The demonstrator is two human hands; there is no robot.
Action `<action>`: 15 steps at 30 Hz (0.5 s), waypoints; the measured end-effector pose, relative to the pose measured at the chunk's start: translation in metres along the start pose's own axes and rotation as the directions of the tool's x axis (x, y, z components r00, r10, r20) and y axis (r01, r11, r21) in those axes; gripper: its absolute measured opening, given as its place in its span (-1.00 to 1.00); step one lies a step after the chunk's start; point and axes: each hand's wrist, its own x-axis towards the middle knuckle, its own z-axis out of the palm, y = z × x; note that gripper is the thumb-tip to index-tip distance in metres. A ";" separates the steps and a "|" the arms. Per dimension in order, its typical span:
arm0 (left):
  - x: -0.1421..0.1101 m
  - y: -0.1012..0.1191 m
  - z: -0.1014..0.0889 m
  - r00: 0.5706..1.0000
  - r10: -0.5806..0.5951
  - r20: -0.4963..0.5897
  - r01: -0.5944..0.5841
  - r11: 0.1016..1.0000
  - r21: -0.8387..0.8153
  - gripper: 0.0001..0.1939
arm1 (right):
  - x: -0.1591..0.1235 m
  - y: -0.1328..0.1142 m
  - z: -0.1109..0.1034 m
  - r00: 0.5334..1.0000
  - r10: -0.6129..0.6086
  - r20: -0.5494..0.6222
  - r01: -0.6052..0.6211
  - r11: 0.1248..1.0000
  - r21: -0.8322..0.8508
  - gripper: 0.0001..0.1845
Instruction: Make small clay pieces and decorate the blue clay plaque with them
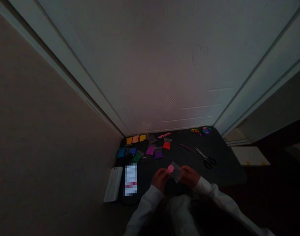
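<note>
Dark surface (pixel 225 165), pale wall (pixel 140 65). Near edge — left hand (pixel 160 178) pinching at pink lump (pixel 170 168), right hand (pixel 190 176) gripping clear bag (pixel 176 175); lump inside or out, cannot tell. Far-right colourful pieces (pixel 206 131) seem finished; far-left bags (pixel 121 152) look full.

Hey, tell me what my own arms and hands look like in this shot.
Your left sleeve and right sleeve are long, loose and whitish, reaching the wrists. Your left hand and right hand wear no gloves. It's too dim to make out rings or nails.
</note>
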 end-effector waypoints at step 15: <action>-0.010 0.010 0.007 0.996 0.086 -0.019 -0.084 0.992 0.099 -0.83 | -0.006 -0.013 0.021 0.989 -0.094 0.113 0.103 0.992 -0.075 -0.74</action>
